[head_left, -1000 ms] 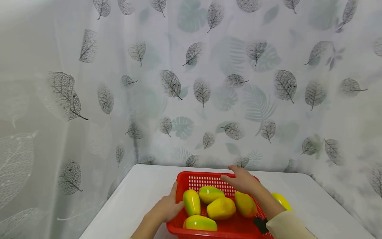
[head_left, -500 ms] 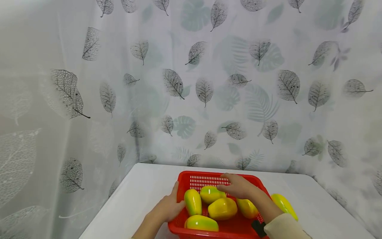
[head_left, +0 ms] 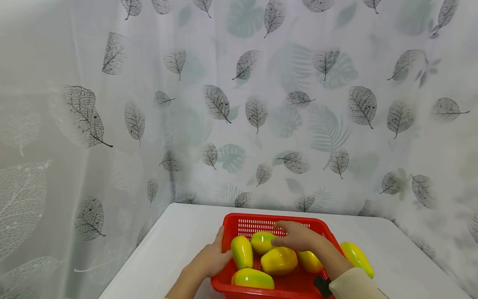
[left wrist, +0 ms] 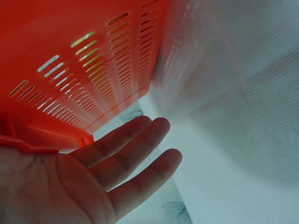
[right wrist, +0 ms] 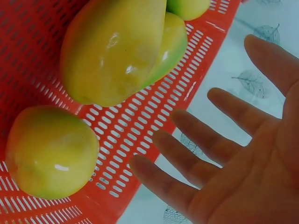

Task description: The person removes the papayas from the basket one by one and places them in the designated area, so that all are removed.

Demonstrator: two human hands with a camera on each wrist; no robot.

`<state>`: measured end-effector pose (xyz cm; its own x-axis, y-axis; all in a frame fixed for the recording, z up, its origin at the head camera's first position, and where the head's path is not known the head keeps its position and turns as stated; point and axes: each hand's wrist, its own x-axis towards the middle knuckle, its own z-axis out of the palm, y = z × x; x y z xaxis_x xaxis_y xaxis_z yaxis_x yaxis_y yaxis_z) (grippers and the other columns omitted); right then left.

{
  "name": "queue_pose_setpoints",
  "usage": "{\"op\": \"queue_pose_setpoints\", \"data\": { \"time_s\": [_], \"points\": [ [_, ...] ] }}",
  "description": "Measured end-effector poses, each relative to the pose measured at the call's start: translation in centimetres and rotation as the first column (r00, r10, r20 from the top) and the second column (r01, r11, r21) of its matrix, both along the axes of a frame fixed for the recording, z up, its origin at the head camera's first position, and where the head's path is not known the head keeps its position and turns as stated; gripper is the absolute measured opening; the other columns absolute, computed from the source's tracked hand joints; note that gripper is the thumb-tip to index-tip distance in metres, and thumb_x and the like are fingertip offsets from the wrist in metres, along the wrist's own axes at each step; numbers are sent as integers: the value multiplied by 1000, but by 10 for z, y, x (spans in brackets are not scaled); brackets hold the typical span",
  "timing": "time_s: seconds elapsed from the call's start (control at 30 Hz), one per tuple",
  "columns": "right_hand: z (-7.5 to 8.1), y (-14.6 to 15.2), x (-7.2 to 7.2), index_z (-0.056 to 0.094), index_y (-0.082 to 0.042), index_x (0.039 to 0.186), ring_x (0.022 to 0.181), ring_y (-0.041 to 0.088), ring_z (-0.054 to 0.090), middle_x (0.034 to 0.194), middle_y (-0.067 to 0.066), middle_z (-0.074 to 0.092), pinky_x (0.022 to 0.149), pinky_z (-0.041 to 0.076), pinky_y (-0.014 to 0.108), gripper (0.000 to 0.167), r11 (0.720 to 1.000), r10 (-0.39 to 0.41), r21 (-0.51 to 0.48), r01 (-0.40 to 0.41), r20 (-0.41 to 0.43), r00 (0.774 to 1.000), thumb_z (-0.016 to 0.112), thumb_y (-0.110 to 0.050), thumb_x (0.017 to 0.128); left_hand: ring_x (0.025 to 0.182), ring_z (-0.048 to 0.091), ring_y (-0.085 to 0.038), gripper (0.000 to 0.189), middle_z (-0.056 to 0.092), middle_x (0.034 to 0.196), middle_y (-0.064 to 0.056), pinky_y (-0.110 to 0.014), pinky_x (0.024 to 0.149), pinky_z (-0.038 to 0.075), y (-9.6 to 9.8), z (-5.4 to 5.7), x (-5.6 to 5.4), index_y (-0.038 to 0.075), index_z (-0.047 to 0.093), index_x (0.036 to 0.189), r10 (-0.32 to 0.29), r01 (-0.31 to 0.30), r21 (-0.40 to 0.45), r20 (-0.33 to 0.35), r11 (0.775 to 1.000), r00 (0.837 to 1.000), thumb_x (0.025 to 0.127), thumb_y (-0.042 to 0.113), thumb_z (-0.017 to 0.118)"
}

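Note:
A red slotted plastic basket (head_left: 246,216) holds several yellow-green mangoes (head_left: 279,261). At its left side my left hand (head_left: 213,258) rests on the rim, thumb over the inside and index finger along the edge. In the left wrist view, the other fingers (left wrist: 135,154) stretch straight out beside the basket's outer wall. My right hand (head_left: 296,236) hovers over the back right of the basket, holding nothing. Spread fingers (right wrist: 201,140) show in the right wrist view, apart from a large mango (right wrist: 112,56). The right forearm partly hides another mango (head_left: 310,261).
One more mango (head_left: 356,259) lies on the white table (head_left: 194,224), just right of the basket. Behind the table hangs a leaf-printed curtain (head_left: 257,145), which also runs down the left side. A dark device (head_left: 322,286) sits at the right wrist.
My right hand has come down and slightly left, from above the basket's back rim to over the mangoes. The left hand keeps its place at the rim. The view has shifted slightly.

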<state>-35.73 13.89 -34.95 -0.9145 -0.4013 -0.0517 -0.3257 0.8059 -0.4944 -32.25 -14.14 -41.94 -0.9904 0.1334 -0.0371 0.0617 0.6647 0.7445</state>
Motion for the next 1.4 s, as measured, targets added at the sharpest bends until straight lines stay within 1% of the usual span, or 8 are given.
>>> {"op": "queue_pose_setpoints", "data": {
  "time_s": [0.17, 0.37, 0.47, 0.67, 1.1, 1.23, 1.4],
  "points": [
    [-4, 0, -3, 67, -14, 133, 117, 29, 61, 132, 10, 66, 106, 49, 61, 54, 1000, -6, 8, 5, 47, 999, 82, -31, 84, 60, 69, -18, 95, 69, 92, -10, -42, 61, 64, -1, 2, 1, 8, 8, 166, 4, -4, -7, -1, 1000, 1000, 90, 26, 62],
    [-7, -1, -4, 69, -17, 127, 113, 28, 63, 124, 8, 68, 101, 53, 60, 52, 1000, -14, 17, 12, 117, 993, 86, -26, 79, 60, 68, -18, 94, 69, 90, -10, -42, 61, 64, -2, 3, 1, 7, 9, 166, 2, -2, -17, -11, 1000, 1000, 91, 27, 61],
    [-8, -2, -4, 70, -18, 125, 112, 29, 63, 122, 8, 68, 101, 53, 62, 50, 1000, -20, 25, 16, 147, 989, 87, -23, 78, 59, 68, -18, 94, 69, 91, -11, -41, 61, 64, -2, 2, 1, 7, 9, 166, 4, -4, -15, -9, 1000, 1000, 91, 26, 62],
    [-12, -2, -5, 71, -17, 122, 113, 30, 62, 121, 10, 68, 101, 53, 62, 49, 999, -23, 45, 16, 179, 984, 88, -19, 76, 60, 69, -19, 95, 69, 91, -10, -41, 61, 64, -1, 2, 0, 7, 9, 166, 5, -5, -19, -7, 1000, 1000, 90, 27, 62],
    [-12, -3, -1, 72, -19, 122, 120, 35, 60, 127, 12, 67, 104, 50, 65, 48, 996, -42, 86, 22, 237, 971, 87, -20, 77, 63, 71, -20, 96, 70, 94, -11, -42, 62, 64, 0, 1, -1, 7, 8, 166, -1, 1, -12, -5, 1000, 1000, 89, 26, 62],
    [-12, -3, 0, 71, -23, 123, 121, 34, 59, 129, 10, 66, 105, 48, 67, 51, 993, -66, 116, 37, 255, 965, 89, -22, 75, 64, 72, -21, 97, 71, 97, -12, -42, 62, 65, -1, 0, 0, 7, 8, 166, -4, 3, -6, -5, 1000, 1000, 89, 26, 62],
    [-12, -3, 0, 70, -24, 124, 121, 34, 59, 130, 10, 65, 104, 49, 67, 54, 990, -72, 133, 38, 265, 961, 90, -21, 74, 65, 73, -22, 98, 72, 100, -13, -43, 62, 65, -1, 0, 0, 8, 7, 166, -9, 9, 3, -7, 1000, 1000, 88, 25, 63]
  ]
}}
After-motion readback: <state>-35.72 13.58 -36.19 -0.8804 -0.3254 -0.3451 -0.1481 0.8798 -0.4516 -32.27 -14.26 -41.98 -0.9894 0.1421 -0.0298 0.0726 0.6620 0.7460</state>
